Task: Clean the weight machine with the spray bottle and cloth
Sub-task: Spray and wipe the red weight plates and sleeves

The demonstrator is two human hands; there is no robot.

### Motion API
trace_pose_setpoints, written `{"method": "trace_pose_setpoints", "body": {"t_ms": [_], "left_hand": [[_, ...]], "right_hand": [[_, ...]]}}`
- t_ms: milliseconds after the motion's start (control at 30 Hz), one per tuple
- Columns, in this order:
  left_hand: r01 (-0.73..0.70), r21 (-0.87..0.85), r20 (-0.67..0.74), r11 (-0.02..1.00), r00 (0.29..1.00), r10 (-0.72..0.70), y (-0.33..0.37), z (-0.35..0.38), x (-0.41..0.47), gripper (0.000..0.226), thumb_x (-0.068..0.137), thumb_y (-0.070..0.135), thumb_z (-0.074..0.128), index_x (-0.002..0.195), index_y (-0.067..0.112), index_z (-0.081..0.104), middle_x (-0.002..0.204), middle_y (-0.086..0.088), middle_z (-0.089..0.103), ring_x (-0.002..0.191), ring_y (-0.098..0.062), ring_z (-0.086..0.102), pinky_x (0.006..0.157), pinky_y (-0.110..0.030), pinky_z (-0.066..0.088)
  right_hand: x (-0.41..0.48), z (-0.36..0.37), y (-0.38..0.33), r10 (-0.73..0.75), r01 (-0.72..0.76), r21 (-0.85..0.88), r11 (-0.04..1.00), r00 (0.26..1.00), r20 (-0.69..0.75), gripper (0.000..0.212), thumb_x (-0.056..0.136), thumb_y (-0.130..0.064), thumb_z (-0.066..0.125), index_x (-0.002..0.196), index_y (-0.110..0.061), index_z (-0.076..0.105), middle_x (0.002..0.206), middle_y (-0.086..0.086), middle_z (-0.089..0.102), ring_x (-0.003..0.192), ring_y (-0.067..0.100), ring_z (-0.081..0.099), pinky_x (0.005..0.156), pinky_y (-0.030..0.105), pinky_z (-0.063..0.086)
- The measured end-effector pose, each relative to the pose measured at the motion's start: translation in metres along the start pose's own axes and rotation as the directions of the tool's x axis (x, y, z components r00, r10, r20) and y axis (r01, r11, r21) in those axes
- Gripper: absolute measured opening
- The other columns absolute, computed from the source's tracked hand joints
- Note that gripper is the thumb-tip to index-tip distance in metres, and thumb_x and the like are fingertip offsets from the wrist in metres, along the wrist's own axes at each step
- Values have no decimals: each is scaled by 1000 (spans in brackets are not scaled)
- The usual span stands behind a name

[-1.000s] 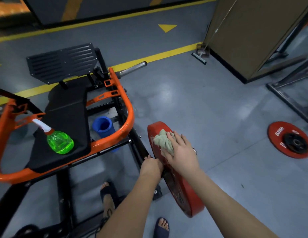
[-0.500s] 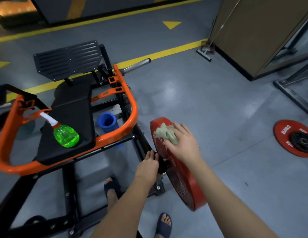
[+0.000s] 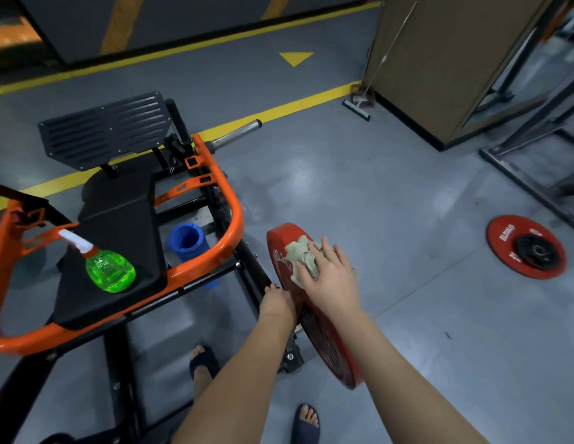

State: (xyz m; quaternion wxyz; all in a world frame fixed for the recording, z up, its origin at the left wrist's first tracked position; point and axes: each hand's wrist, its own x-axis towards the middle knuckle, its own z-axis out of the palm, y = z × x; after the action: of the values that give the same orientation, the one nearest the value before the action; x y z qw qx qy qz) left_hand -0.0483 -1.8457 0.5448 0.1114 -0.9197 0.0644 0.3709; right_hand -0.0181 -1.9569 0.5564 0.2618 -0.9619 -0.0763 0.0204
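Mid-task: right hand [image 3: 330, 283], fingers [image 3: 327, 251] straight, presses cloth [image 3: 300, 254] on red plate [image 3: 330, 347]; left hand [image 3: 276, 304] fingers unclear; seat [image 3: 119, 219], frame [image 3: 228, 225] likely remain.

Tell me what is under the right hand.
Under the right hand lies a crumpled pale cloth, pressed against the red weight plate. Part shows beyond the fingers; the rest, and the plate beneath the palm, is covered.

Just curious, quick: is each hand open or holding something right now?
Left hand: against the red weight plate's inner side; grip cannot be told.
Right hand: open, flat fingers pressing the cloth onto that plate.
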Motion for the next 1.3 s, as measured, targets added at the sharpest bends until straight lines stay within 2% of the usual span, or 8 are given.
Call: {"method": "trace_pose_setpoints", "body": {"t_ms": [133,300,500,633,833,1033,1167,1300], "left_hand": [[-38,-19,-65,999,997,37,-7,2,1,36,101,20,55,136,14,56,136,-9,61,126,-31,55,104,-39,43],[-48,-136,-145,990,989,28,-15,14,-3,46,95,8,58,141,2,51,142,-22,51,130,-38,43,105,-43,44],[-65,-188,-172,980,985,32,-21,14,-14,57,102,6,49,155,-3,29,159,-29,27,147,-44,25,110,-48,41],[-88,-192,-154,977,986,59,-19,9,-15,49,106,4,40,154,-4,31,158,-31,28,146,-47,24,109,-48,41],[-75,-194,-162,978,986,44,-21,14,-13,55,106,6,42,156,-5,22,161,-32,21,150,-47,20,110,-49,43],[-65,-246,-171,967,985,23,-19,15,-11,60,105,10,47,158,-2,21,163,-28,16,153,-45,11,116,-50,37],[-23,-300,-181,954,983,-33,-17,20,-9,64,102,8,51,157,-3,21,164,-29,13,154,-40,12,112,-47,41],[-44,-320,-231,946,972,-33,-19,37,-10,79,97,10,58,160,-2,12,168,-24,3,156,-33,8,114,-44,41]], "right_hand": [[-8,0,6,-138,136,-38,990,989,-50,52,83,-49,61,129,-26,69,152,2,51,140,38,44,109,56,40],[-38,1,29,-253,252,-38,967,967,-23,43,75,-38,71,116,-28,62,159,-5,42,148,33,31,117,53,27],[32,12,-2,-240,246,-170,954,969,54,56,78,-27,74,132,-25,61,152,4,50,133,44,45,105,56,40],[108,27,-48,-99,176,-242,954,948,301,39,91,-32,63,128,-21,62,140,4,56,131,36,47,103,46,39],[182,52,-72,75,110,-266,958,795,602,43,89,-44,66,122,-16,66,125,14,68,115,38,61,96,42,53],[89,17,-35,-126,154,-105,982,964,234,45,89,-45,62,127,-21,64,141,1,56,131,33,44,104,45,45],[-5,-3,14,-256,254,-59,965,966,-35,59,89,-43,64,145,-27,53,152,7,47,133,36,41,114,48,37],[-71,-7,46,-212,202,-112,973,974,-81,71,86,-31,77,150,-32,48,159,19,34,136,39,34,111,55,37]]}}
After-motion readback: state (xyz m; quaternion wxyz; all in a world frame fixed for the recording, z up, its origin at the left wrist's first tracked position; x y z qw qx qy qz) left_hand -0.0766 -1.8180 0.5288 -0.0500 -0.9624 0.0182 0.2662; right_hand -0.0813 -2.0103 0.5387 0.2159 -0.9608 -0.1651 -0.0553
